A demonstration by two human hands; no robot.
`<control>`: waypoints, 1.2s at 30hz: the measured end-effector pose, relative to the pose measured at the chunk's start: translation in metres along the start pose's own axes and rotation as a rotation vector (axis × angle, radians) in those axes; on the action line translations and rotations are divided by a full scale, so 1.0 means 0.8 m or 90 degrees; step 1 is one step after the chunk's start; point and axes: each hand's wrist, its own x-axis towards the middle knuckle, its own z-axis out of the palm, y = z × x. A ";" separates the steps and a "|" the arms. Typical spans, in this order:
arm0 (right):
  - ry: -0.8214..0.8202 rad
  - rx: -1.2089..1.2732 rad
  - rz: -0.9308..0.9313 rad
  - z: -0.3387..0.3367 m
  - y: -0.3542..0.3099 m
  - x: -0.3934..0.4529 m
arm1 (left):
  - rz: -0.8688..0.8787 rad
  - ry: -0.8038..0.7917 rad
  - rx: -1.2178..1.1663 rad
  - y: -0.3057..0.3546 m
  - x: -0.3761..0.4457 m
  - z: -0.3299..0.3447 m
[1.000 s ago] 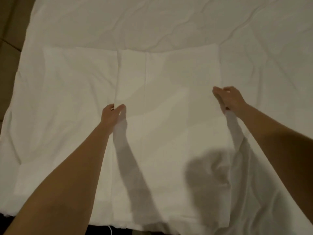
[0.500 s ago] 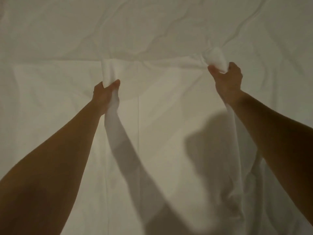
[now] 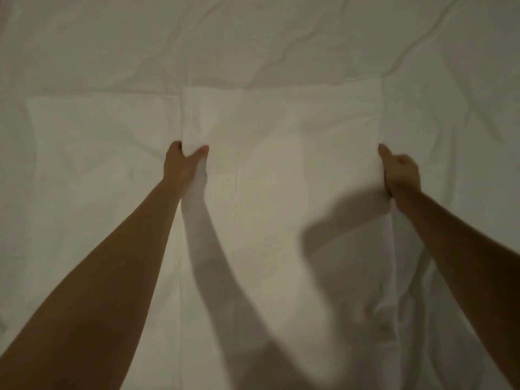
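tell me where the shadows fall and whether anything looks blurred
Head view: dim, yellowish light, no glare; the left hand and right hand grip the folded cloth, and the left arm's long soft shadow falls across it; a broad dark shadow lies beside the right arm; the right hand looks slightly blurred.

The fingertips of the left hand (image 3: 181,164) vanish into the bunched cloth (image 3: 295,136). The right hand (image 3: 399,173) is slightly blurred, its fingers hidden behind the cloth's edge. The cloth's near end and the sheet (image 3: 253,38) run past the frame, which also cuts off both arms.
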 end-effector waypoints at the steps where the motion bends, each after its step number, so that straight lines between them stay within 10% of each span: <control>1: -0.009 0.003 0.014 -0.001 0.013 -0.015 | 0.001 0.015 0.025 -0.012 -0.012 -0.002; 13: -0.182 -0.073 0.059 -0.038 0.118 -0.144 | -0.090 0.056 0.100 -0.111 -0.185 -0.018; 17: -0.249 -0.107 0.031 -0.062 0.100 -0.175 | 0.167 0.122 0.200 -0.090 -0.248 0.001; 25: -0.216 -0.134 -0.120 -0.061 0.001 -0.265 | -0.041 -0.448 0.025 0.008 -0.428 0.057; 36: -0.247 -0.146 -0.429 0.083 -0.193 -0.466 | 0.052 -0.291 -0.138 0.019 -0.363 -0.208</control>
